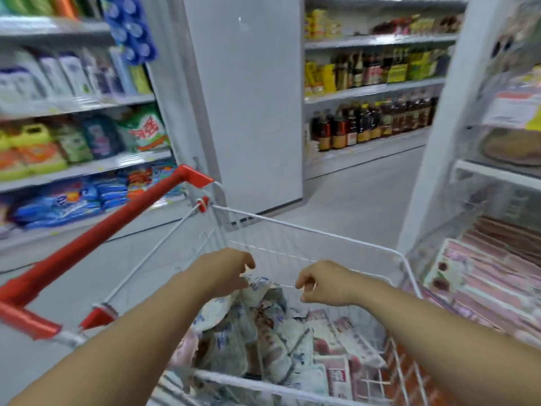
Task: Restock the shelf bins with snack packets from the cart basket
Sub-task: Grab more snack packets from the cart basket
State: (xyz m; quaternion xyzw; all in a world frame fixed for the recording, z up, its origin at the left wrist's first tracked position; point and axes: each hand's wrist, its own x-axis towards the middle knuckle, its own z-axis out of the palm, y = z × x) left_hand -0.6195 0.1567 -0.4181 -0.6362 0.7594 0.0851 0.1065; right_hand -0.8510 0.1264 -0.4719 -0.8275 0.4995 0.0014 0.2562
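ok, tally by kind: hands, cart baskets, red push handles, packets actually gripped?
Hands: 2 (left hand, right hand)
Cart basket: 1
Red push handle: 1
Gripped packet: 1, blue-white packet in left hand
Total: 5

In the cart basket (pixel 307 230) snack packets (pixel 272 326) are lying, its handle (pixel 96 238) sitting to the left; shelves (pixel 87 168) are standing left, shelf bins (pixel 497 172) right

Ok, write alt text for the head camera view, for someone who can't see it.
Two bare arms reach into a white wire cart basket of snack packets: the left hand pinches the top of a blue-and-white packet, the right hand hovers beside it, fingers curled. Stocked shop shelves stand left, clear bins right.
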